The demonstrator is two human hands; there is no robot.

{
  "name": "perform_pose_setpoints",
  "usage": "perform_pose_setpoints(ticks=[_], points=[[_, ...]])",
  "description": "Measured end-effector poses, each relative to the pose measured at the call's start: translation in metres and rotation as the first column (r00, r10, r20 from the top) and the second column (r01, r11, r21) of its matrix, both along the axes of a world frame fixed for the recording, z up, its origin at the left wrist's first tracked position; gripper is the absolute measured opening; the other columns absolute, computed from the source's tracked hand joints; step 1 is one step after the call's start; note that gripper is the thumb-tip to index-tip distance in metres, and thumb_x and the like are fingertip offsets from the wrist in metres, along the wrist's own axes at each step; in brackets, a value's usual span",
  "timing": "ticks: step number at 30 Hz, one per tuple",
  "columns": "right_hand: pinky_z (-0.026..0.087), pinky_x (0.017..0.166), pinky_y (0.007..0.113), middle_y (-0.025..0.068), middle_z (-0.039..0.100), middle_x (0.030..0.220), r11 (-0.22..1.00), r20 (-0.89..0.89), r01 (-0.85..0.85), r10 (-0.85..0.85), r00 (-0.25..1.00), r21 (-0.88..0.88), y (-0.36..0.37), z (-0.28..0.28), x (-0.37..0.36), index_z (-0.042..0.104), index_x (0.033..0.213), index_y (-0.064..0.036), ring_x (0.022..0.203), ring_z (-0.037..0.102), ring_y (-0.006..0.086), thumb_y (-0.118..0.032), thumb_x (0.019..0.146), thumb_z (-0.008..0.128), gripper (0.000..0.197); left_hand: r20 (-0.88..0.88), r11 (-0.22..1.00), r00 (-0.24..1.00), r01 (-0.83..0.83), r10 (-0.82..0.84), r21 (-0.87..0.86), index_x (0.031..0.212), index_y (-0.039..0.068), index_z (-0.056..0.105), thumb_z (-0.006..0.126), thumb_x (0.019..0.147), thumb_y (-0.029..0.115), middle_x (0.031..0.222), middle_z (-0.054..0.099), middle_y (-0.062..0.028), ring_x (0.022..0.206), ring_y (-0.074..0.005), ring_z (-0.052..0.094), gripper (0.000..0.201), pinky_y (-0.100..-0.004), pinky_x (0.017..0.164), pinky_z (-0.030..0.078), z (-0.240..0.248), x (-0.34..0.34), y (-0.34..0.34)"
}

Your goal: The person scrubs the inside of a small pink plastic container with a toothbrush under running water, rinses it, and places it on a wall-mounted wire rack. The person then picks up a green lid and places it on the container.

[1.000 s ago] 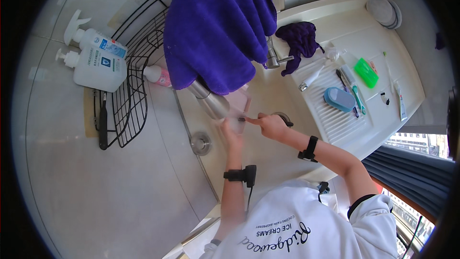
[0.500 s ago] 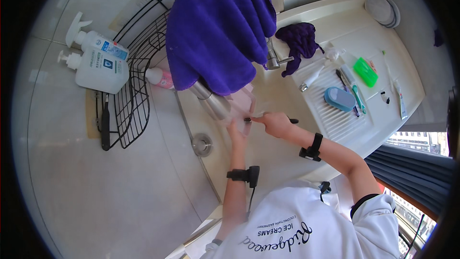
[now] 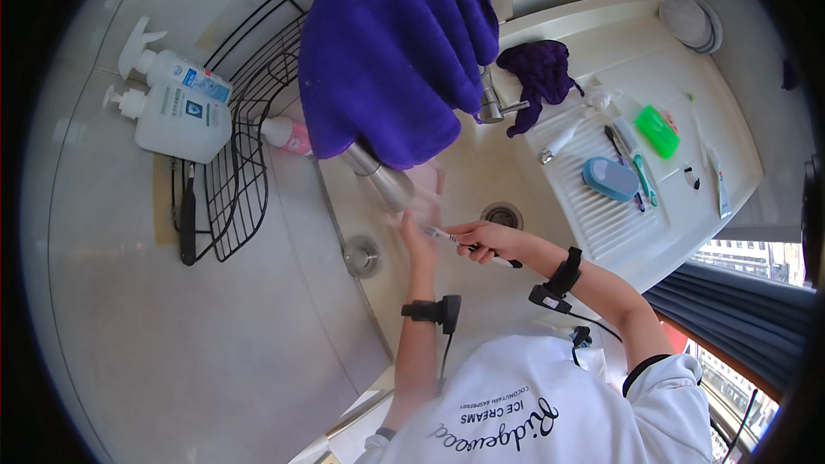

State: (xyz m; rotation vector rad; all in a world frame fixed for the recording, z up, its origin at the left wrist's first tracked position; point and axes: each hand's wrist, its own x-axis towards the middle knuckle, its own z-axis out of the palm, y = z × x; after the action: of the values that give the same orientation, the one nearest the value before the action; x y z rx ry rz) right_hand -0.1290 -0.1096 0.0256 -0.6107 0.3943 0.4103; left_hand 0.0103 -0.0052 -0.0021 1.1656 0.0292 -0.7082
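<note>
A cream sink (image 3: 471,167) fills the middle, with its ridged draining board (image 3: 584,228) at three o'clock of the view. At twelve o'clock hangs a big, draped purple towel (image 3: 391,60). The black wire rack (image 3: 241,146) lies at ten o'clock, a white pump bottle (image 3: 183,125) at its outer side. Toward half past one, a dark purple cloth (image 3: 540,69) is bunched on the sink's ledge. A metal tube (image 3: 389,188) juts out below the towel, its lower end toward five o'clock. Beside that end is the pale pink, see-through container (image 3: 428,182), over the basin at twelve o'clock from the left hand (image 3: 418,243). This hand meets the container's lower end; its fingers are blurred and partly hidden, so their grip cannot be told. At four o'clock in the view, the right hand (image 3: 490,241) has its fingers clamped on a slim white-and-black tool (image 3: 441,233). The tool slants from ten o'clock to four, its upper end near the left hand, its black end past the right hand's fingers.
</note>
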Motion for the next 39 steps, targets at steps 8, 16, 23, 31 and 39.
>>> perform_pose_setpoints(ticks=[8, 16, 23, 31, 39], points=[[0.025, 0.040, 0.016, 0.0009, 0.043, 0.075, 0.889, -0.040, 0.236, -0.239, 0.970, 0.393, 0.005, 0.008, 0.012, 0.028, 0.134, -0.0182, 0.048, 0.030, 0.0047, -0.012, 0.092, 0.036, 0.043, -0.024, 0.988, 0.993, 0.109, -0.112, -0.107, 0.118, 0.006, 0.042, 0.052, 0.081, 0.040, 0.116, 0.047, -0.0079, 0.111, -0.0234, 0.044, 0.051, -0.0395, 0.091, 0.037, 0.021, 0.008, 0.010], [0.028, 0.040, 0.019, -0.0023, 0.042, 0.070, 0.904, 0.041, 0.422, -0.420, 0.907, -0.069, 0.002, 0.027, 0.022, 0.053, 0.105, -0.0091, 0.047, 0.034, 0.0047, -0.027, 0.086, 0.053, 0.027, 0.087, 0.989, 0.995, 0.061, -0.049, -0.139, 0.123, 0.005, 0.036, 0.044, 0.090, 0.031, 0.121, 0.044, -0.0093, 0.112, -0.0228, 0.044, 0.043, -0.0392, 0.094, 0.038, 0.022, 0.012, 0.010], [0.027, 0.038, 0.021, -0.0017, 0.047, 0.068, 0.607, -0.016, 0.573, -0.694, 0.720, -0.551, 0.022, 0.003, 0.023, 0.051, 0.097, -0.0062, 0.045, 0.038, 0.0049, -0.027, 0.080, 0.065, 0.030, 0.066, 0.992, 0.993, -0.089, 0.095, -0.087, 0.132, 0.003, 0.029, 0.040, 0.091, 0.026, 0.130, 0.037, -0.0111, 0.119, -0.0210, 0.038, 0.048, -0.0337, 0.098, 0.032, -0.021, 0.018, 0.002], [0.029, 0.037, 0.021, 0.0033, 0.055, 0.075, 0.580, 0.007, 0.640, -0.738, 0.675, -0.505, 0.023, -0.004, 0.022, 0.049, 0.099, -0.0031, 0.046, 0.044, 0.0068, -0.027, 0.081, 0.062, 0.033, 0.289, 0.934, 0.931, 0.121, -0.225, 0.337, 0.134, 0.004, 0.025, 0.026, 0.096, 0.042, 0.127, 0.037, -0.0126, 0.117, -0.0190, 0.038, 0.054, -0.0329, 0.095, 0.034, 0.013, 0.002, -0.022], [0.024, 0.032, 0.017, 0.0034, 0.046, 0.062, 0.926, -0.146, 0.354, -0.336, 0.930, 0.127, 0.011, -0.047, 0.018, 0.047, 0.091, 0.0012, 0.041, 0.040, 0.0046, -0.026, 0.089, 0.045, 0.028, 0.518, 0.899, 0.736, 0.327, -0.436, 0.292, 0.135, 0.006, 0.024, 0.036, 0.091, 0.048, 0.132, 0.031, -0.0131, 0.119, -0.0234, 0.034, 0.062, -0.0339, 0.099, 0.027, 0.039, -0.004, -0.019]])
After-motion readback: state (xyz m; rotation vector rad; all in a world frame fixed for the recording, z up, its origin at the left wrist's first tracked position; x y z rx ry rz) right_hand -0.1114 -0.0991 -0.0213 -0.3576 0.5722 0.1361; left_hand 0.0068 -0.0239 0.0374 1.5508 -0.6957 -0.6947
